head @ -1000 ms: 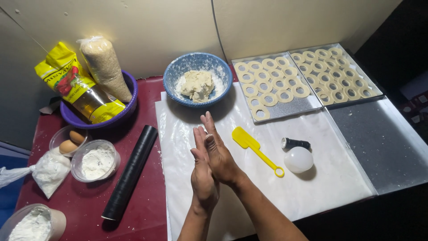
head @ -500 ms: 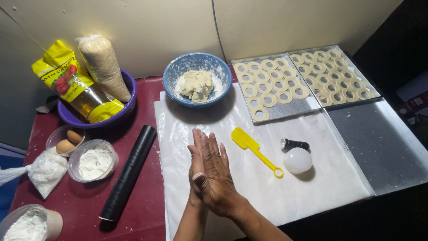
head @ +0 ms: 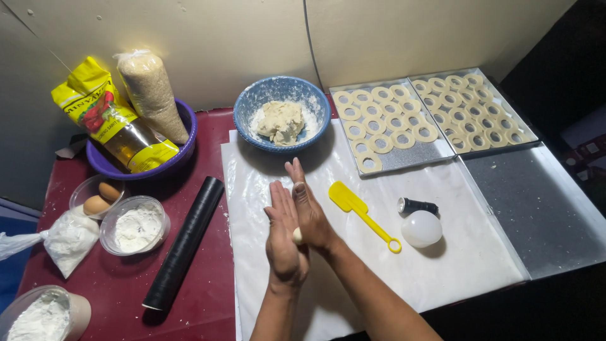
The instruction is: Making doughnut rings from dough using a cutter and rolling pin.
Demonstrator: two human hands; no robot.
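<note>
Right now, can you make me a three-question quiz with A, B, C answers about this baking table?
1. Where does the yellow plastic spatula lie?
A. on the white sheet
B. in the blue bowl
C. on a tray

2. How many eggs are in the small clear tub?
A. five
B. none
C. two

3. How is the small piece of pale dough held?
A. between both palms
B. left hand alone
C. lying on the table

Answers: 1 A, it rests flat on the white paper sheet beside the hands. 2 C, two brown eggs show. 3 A, the left hand and right hand press together with dough peeking out.
</note>
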